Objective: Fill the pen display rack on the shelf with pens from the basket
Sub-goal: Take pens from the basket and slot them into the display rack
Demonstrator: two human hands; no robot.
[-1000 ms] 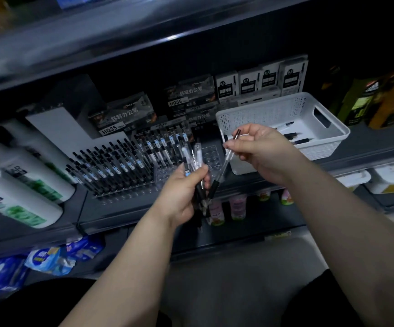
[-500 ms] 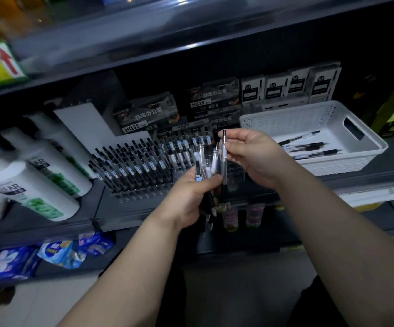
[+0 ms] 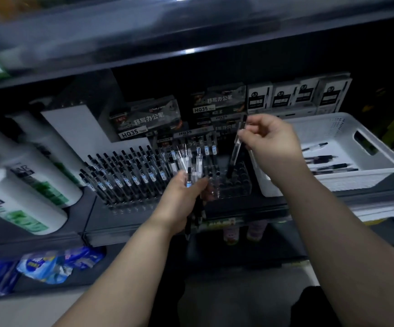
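Note:
A clear pen display rack [image 3: 236,185] stands on the dark shelf, its left part packed with several black pens [image 3: 125,175] and its right holes bare. My right hand [image 3: 269,142] pinches one clear pen [image 3: 234,156] near its top, the black tip down over the rack's right holes. My left hand [image 3: 181,199] grips a bundle of several pens [image 3: 191,171] in front of the rack. A white basket [image 3: 380,171] sits to the right with several pens [image 3: 325,161] lying in it.
White bottles with green labels [image 3: 26,185] stand left of the rack. Boxes marked HQ35 [image 3: 144,121] and small white pen boxes [image 3: 297,95] line the back. An upper shelf edge [image 3: 191,53] overhangs. Blue packets [image 3: 49,267] lie on the lower shelf.
My right hand has carried its single pen away from the bundle, to the right and down over the rack's bare holes. My left hand keeps the bundle.

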